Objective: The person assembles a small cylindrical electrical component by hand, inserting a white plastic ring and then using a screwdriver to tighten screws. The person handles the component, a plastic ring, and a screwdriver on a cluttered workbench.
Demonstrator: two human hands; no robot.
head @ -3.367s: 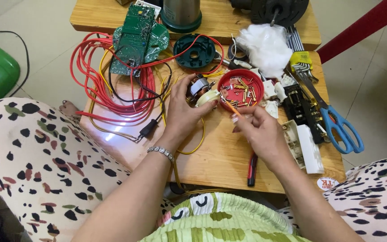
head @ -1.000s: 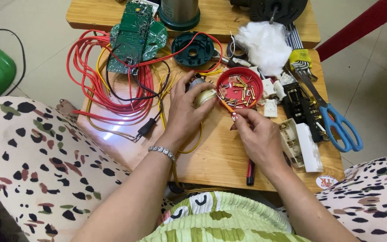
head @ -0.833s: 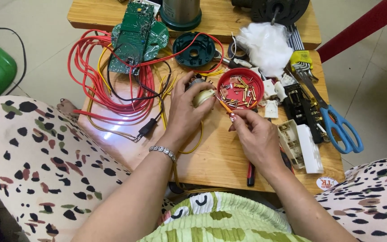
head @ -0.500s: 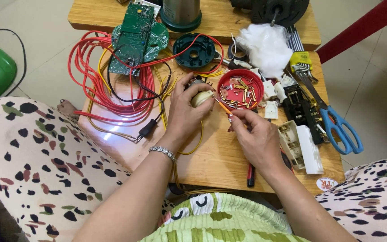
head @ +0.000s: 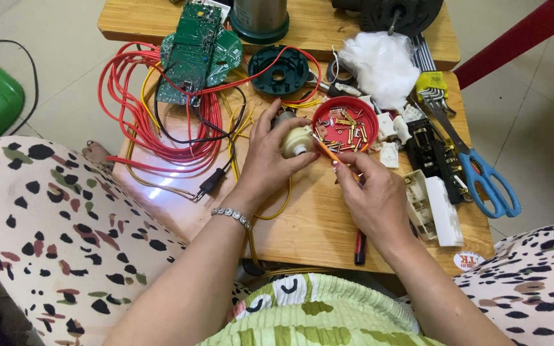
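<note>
- A round white-and-red sticker (head: 469, 260) sits at the table's (head: 302, 224) near right corner.
- My left hand (head: 270, 154) pinches the small cream motor (head: 297, 141) beside the red lid (head: 345, 124).
- My right hand (head: 373, 192) pinches an orange screwdriver (head: 328, 151), tip against the motor, as before.

At the centre of the frame, my left hand (head: 269, 160) grips a small cream motor part (head: 297, 141). My right hand (head: 373, 195) pinches an orange screwdriver (head: 329, 152), its tip touching the part, just beside a red dish of screws (head: 345, 123) on the wooden table (head: 315, 218).
</note>
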